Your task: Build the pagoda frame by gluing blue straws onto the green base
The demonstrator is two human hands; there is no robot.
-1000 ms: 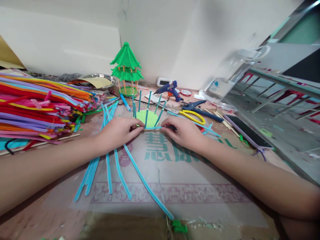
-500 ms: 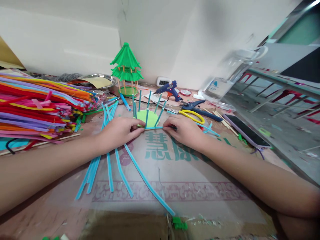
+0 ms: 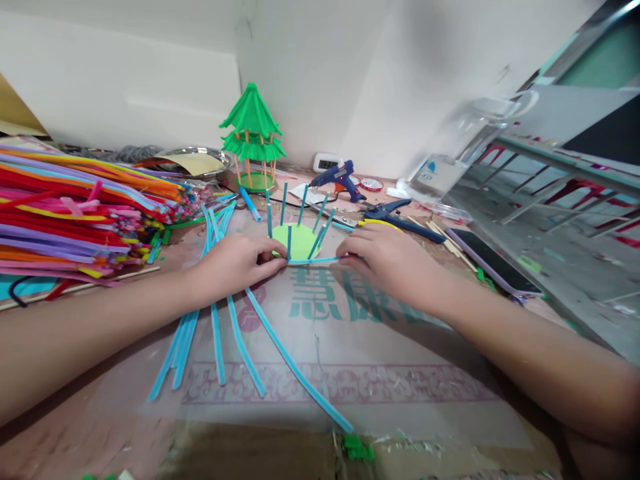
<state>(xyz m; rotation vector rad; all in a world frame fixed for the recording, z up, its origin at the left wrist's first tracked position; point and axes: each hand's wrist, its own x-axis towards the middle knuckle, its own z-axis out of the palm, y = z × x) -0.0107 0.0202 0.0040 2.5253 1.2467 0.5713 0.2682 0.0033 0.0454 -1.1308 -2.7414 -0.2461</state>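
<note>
A round light-green base (image 3: 299,241) lies on the table with several blue sticks (image 3: 303,205) standing upright around its edge. A light-blue pipe cleaner (image 3: 315,261) stretches along the near edge of that base. My left hand (image 3: 237,263) pinches its left end beside a front stick, thumb and forefinger closed. Over at the right, my right hand (image 3: 385,260) grips the other end between its fingertips. Loose blue pipe cleaners (image 3: 295,363) fan out beneath and below my left hand.
Bundled coloured pipe cleaners (image 3: 75,220) fill the left. Behind are a green pagoda model (image 3: 253,133), a blue glue gun (image 3: 335,179) and a small clock (image 3: 327,162). On the right lie pliers (image 3: 400,217), a phone (image 3: 493,261) and a clear jug (image 3: 450,153).
My right hand has moved to the right with the pipe cleaner's end, so a longer stretch of it shows. The base and its sticks have turned slightly. My left hand stays almost in place.
</note>
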